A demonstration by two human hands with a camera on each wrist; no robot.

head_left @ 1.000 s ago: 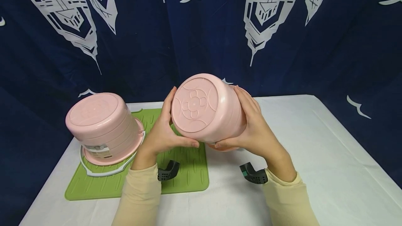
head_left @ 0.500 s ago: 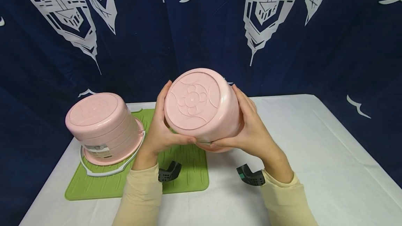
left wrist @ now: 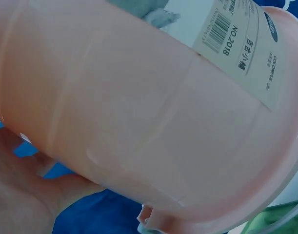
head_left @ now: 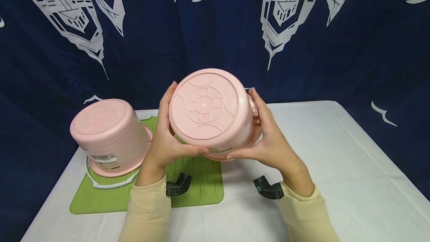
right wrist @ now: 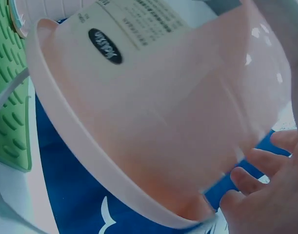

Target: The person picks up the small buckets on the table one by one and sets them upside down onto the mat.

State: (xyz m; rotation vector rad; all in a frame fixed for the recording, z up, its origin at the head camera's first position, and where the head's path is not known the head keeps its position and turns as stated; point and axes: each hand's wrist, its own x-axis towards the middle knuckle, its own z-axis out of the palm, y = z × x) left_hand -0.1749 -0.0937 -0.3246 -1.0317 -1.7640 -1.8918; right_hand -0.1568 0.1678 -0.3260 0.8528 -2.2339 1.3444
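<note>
Both hands hold a pink bucket [head_left: 204,104] in the air, tilted so that its flower-embossed base faces the head camera. My left hand [head_left: 168,141] grips its left side, thumb along the lower wall. On the other side my right hand [head_left: 272,141] grips nearer the rim, fingers behind the wall. A printed label [left wrist: 241,48] shows on the bucket's side in both wrist views. Its pale handle [right wrist: 9,95] hangs off the rim in the right wrist view. The bucket's inside is hidden.
A second pink bucket [head_left: 104,133] stands upside down on a green ribbed mat [head_left: 198,186] at the left, its handle [head_left: 114,185] lying on the mat. The white-covered table [head_left: 342,167] extends right. Behind hangs a dark blue printed curtain [head_left: 215,40].
The held bucket has shifted left and slightly up, and its base turned more squarely to the head camera. My left hand moved left with it. The bucket on the mat stayed put.
</note>
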